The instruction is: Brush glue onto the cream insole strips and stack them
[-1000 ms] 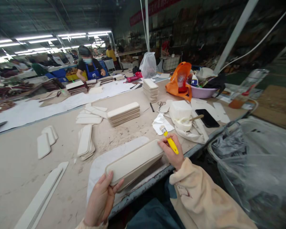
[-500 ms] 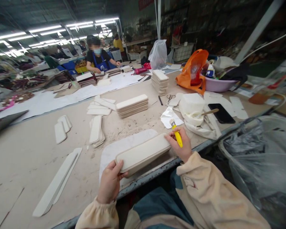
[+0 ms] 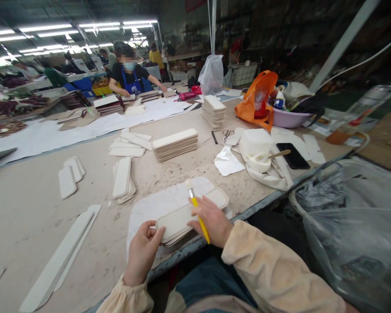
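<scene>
My left hand (image 3: 144, 251) pinches the left end of a long, round-cornered off-white panel (image 3: 177, 219), thumb on top. More panels show under its front edge. Across the middle of it lies my right hand (image 3: 215, 221), fingers bent around a yellow-handled paintbrush (image 3: 202, 226), its bristles pointing away from me. Part of the panel is hidden by that hand. Beneath is a large white sheet (image 3: 140, 215) on the table. A white tub (image 3: 260, 141) with creamy paste and a wooden stick (image 3: 280, 153) stands to the right, beside crumpled white paper (image 3: 227, 161).
Stacked panels (image 3: 175, 143) stand beyond my hands, and long strips (image 3: 61, 256) lie at left. A black phone (image 3: 293, 155), scissors (image 3: 227, 134), an orange bag (image 3: 257, 102) and a purple basin (image 3: 291, 118) are at right. A co-worker (image 3: 130, 80) sits across the table.
My right hand has moved left from the panel's right end onto its middle, carrying the brush. My left hand keeps its hold on the left end. The whole view has shifted slightly.
</scene>
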{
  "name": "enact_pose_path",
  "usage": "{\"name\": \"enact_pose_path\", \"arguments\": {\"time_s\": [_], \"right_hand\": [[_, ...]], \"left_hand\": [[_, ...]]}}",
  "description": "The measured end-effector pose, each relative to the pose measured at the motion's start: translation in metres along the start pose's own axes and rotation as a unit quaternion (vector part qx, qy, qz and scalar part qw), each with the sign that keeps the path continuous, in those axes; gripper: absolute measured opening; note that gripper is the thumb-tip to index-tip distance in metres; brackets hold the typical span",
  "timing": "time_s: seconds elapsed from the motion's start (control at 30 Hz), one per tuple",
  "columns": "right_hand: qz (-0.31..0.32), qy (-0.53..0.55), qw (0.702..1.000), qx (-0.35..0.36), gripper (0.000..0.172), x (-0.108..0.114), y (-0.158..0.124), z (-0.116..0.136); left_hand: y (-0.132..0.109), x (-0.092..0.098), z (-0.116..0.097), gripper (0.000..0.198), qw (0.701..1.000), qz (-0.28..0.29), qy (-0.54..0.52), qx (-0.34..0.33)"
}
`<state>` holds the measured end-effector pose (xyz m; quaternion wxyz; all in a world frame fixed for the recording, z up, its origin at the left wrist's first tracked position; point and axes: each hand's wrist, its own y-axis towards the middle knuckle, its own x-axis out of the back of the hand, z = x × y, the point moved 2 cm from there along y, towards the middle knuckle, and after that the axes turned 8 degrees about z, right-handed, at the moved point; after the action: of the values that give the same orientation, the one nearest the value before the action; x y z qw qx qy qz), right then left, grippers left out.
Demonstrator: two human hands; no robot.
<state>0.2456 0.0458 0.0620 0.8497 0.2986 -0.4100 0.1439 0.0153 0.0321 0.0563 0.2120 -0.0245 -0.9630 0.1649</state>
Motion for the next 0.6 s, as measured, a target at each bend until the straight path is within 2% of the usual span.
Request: {"name": "enact_pose_path", "arguments": {"time_s": [0.1,0.23,0.37,0.6], "right_hand": [[0.104,-0.021,0.992,0.066,0.031,-0.026,0.002,0.025],[0.143,-0.056,0.985,0.079,0.043,-0.040,0.000,0.031],[0.131,-0.054,0.989,0.035,0.043,-0.030,-0.007,0.014],[0.048,-0.074,0.991,-0.096,0.035,0.006,-0.023,-0.030]], "left_hand": [[0.002,0.001,0.002,0.050,1.000,0.009,0.004,0.005],[0.003,0.001,0.001,0.054,1.000,0.015,-0.001,0.013],[0.002,0.000,-0.001,0.052,1.000,0.015,-0.006,0.014],[0.002,-0.001,-0.002,0.048,1.000,0.004,-0.016,0.003]]}}
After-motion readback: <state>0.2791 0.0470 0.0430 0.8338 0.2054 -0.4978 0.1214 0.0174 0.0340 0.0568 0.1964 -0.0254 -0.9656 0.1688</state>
